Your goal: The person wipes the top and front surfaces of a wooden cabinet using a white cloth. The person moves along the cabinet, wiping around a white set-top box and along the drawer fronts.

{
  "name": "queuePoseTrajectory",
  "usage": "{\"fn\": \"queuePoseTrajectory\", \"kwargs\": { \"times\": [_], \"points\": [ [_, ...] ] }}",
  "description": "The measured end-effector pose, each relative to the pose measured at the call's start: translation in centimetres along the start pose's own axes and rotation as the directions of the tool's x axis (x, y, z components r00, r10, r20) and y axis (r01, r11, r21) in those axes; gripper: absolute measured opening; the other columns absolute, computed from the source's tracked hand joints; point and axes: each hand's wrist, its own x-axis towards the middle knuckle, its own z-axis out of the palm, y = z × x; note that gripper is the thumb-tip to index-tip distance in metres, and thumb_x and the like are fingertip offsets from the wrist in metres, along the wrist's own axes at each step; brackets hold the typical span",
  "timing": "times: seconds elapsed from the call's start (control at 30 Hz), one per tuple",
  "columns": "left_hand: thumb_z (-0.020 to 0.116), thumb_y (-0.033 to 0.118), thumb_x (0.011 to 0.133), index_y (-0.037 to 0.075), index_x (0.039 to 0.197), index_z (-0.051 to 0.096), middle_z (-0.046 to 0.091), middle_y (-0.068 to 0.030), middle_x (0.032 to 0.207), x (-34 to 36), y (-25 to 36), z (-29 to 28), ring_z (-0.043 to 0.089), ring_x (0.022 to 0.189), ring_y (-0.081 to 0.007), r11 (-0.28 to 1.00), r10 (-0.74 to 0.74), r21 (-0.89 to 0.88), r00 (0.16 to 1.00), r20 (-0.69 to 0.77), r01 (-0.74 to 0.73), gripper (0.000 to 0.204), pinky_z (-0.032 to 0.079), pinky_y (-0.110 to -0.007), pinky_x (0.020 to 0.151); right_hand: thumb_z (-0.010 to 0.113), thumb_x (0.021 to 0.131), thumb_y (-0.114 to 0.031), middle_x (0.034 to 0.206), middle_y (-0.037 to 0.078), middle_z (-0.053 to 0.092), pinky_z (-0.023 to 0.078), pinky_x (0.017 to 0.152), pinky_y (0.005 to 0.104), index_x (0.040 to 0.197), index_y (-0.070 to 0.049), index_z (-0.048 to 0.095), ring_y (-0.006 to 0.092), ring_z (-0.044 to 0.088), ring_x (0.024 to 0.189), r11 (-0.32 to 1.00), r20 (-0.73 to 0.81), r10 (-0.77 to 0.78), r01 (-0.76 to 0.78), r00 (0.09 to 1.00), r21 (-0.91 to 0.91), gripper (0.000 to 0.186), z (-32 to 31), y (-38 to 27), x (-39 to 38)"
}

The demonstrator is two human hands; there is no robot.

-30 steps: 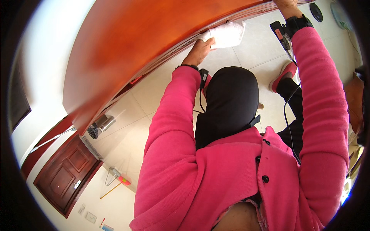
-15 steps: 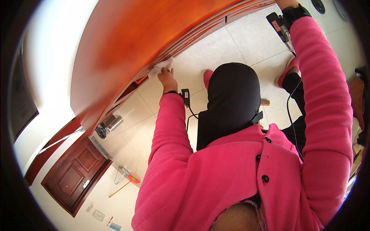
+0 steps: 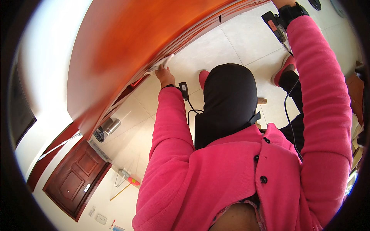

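Observation:
A thin white cloth (image 3: 166, 60) lies bunched against the front edge of a glossy orange-brown wooden cabinet (image 3: 127, 38). My left hand (image 3: 165, 76) is closed on it, the fingers partly hidden by the cloth. Just below that hand, something red (image 3: 135, 83) shows inside an opening in the cabinet front. My right hand (image 3: 284, 3) reaches past the upper edge of the picture by the cabinet's far right end; its fingers are out of sight. Each wrist carries a dark band with a small black box, and a cable trails from each box.
Tiled floor (image 3: 246, 34) surrounds my feet and black-clad legs. A metal bin (image 3: 111, 126) with a dark liner stands by the cabinet's left end. Further off are a brown door (image 3: 77, 180) and a broom with a dustpan (image 3: 127, 177). A wooden piece (image 3: 262, 101) is beside my knee.
My left hand has shifted slightly up and left along the cabinet front, and the cloth looks more stretched out. My right hand has edged a little left in view.

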Motion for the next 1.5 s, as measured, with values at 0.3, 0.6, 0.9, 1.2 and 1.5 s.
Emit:
{"fn": "queuePoseTrajectory", "kwargs": {
  "times": [0.3,0.6,0.9,1.2,1.5],
  "points": [
    [0.05,0.011,0.102,-0.006,0.14,0.036,0.048,-0.0191,0.139,-0.2,1.3,1.7,0.055,0.123,-0.0304,0.738,-0.249,-0.657,0.967,-0.056,0.152,0.045,0.052,-0.036,0.104,0.056,0.092,-0.026,0.108,0.01,0.07,0.044,0.098,0.0398,0.102,-0.007,0.07,0.0297,0.062,0.108,1.0,0.019,0.004,-0.004,1.0,0.004,0.026,-0.1,-0.1,0.0],
    [0.046,0.011,0.103,-0.003,0.138,0.043,0.051,-0.0155,0.139,-1.5,3.7,2.0,0.058,0.121,-0.0293,0.493,-0.25,-0.843,0.963,0.099,0.214,0.038,0.053,-0.038,0.104,0.057,0.091,-0.025,0.107,0.01,0.07,0.044,0.097,0.04,0.101,-0.006,0.07,0.0297,0.062,0.107,1.0,-0.002,0.001,-0.001,1.0,0.001,0.025,0.0,-0.3,0.0],
    [0.046,0.011,0.103,-0.004,0.14,0.042,0.048,-0.015,0.14,-2.1,5.6,6.8,0.056,0.124,-0.0293,0.477,-0.164,-0.822,0.95,0.264,0.311,0.04,0.051,-0.042,0.107,0.057,0.091,-0.025,0.106,0.011,0.07,0.044,0.096,0.0401,0.101,-0.006,0.07,0.0302,0.062,0.106,1.0,-0.003,-0.01,0.01,1.0,0.011,0.025,0.1,-0.2,0.1],
    [0.04,0.014,0.105,-0.001,0.137,0.048,0.055,-0.0144,0.137,-4.1,10.1,11.4,0.058,0.124,-0.0309,0.506,-0.079,-0.755,0.894,0.441,0.417,0.037,0.047,-0.045,0.108,0.057,0.091,-0.025,0.106,0.011,0.07,0.044,0.096,0.0405,0.1,-0.006,0.07,0.0306,0.062,0.105,1.0,-0.02,-0.017,0.018,1.0,0.019,0.024,0.2,-0.3,0.0],
    [0.039,0.021,0.107,-0.001,0.141,0.048,0.054,-0.0132,0.141,-6.5,14.4,13.4,0.055,0.129,-0.0325,0.637,0.036,-0.609,0.771,0.635,0.472,0.041,0.041,-0.044,0.112,0.057,0.091,-0.026,0.106,0.011,0.07,0.044,0.097,0.0405,0.1,-0.006,0.07,0.0304,0.062,0.106,1.0,-0.002,0.003,-0.003,1.0,0.011,0.025,0.2,-0.1,0.0]
  ]
}}
